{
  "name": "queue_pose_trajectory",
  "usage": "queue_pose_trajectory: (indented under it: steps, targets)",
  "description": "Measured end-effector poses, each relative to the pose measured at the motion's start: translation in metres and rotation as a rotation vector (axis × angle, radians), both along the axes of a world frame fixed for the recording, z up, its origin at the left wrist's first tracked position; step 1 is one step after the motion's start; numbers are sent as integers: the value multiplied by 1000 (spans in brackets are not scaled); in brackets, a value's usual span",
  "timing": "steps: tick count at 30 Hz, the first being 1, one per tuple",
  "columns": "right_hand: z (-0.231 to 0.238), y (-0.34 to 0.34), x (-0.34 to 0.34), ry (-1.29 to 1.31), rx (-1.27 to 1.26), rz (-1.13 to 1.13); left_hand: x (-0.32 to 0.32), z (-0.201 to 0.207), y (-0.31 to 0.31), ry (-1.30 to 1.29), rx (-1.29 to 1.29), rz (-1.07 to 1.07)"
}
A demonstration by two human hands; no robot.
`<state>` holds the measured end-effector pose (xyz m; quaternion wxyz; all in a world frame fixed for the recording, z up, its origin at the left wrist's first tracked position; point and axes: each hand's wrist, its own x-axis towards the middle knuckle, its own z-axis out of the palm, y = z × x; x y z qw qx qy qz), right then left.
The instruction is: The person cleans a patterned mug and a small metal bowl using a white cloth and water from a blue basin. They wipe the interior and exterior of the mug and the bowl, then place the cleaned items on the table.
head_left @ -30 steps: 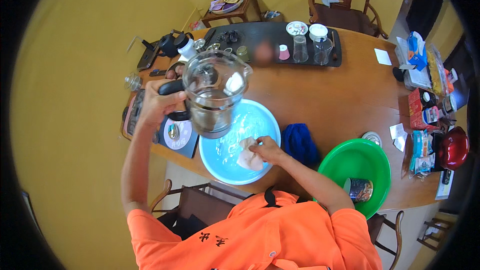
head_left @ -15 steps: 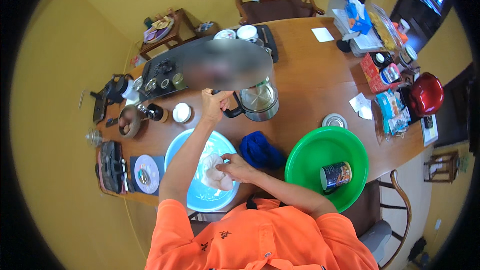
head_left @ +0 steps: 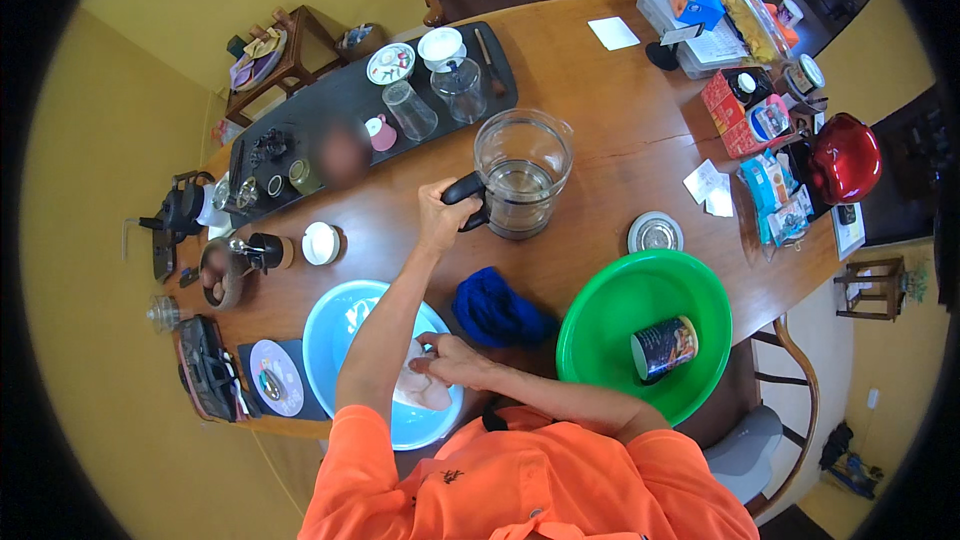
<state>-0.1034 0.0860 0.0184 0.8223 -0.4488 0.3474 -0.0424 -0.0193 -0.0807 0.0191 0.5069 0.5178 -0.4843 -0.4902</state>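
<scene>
My left hand [head_left: 442,215] is closed round the black handle of a clear glass jug [head_left: 525,202]. That jug is over the middle of the table, its wide mouth facing up toward me. Below it, my right hand [head_left: 455,360] grips a bunched white cloth [head_left: 425,390] over the light blue basin [head_left: 325,325]. My left forearm crosses the basin and hides part of it. Between the two basins lies a crumpled dark blue cloth [head_left: 495,308]. To the right, a green basin [head_left: 720,330] contains a dark printed mug [head_left: 665,348] lying on its side.
A black tray [head_left: 400,160] with glasses, cups and jars runs along the far left. A round metal lid [head_left: 656,233] sits behind the green basin. Boxes, packets and a red case [head_left: 845,162] crowd the right end. Black bag [head_left: 207,370] at far left.
The jug has changed its tilt, so its mouth now shows. My right hand and the white cloth are slightly lower over the blue basin. The whole view has shifted a little.
</scene>
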Motion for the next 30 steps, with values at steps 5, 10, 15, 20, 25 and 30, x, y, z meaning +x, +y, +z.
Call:
queue_pose_trajectory:
  steps: [5,10,15,20,25,30]
  targets:
    - [-11,2,11,-34,-282,32,2,-7,9,-158,-49,-69]
    - [-4,0,10,-49,-305,37,3,-12,29,-274,-65,-176]
    - [-19,7,10,-70,-327,24,-2,-12,33,-302,-65,-158]
    - [0,-1,4,-67,89,-55,15,12,45,-555,-222,-191]
    - [2,-1,-1,-82,261,-213,64,29,86,-572,-203,-68]
    - [-21,9,1,-180,239,-408,109,41,136,-560,9,27]
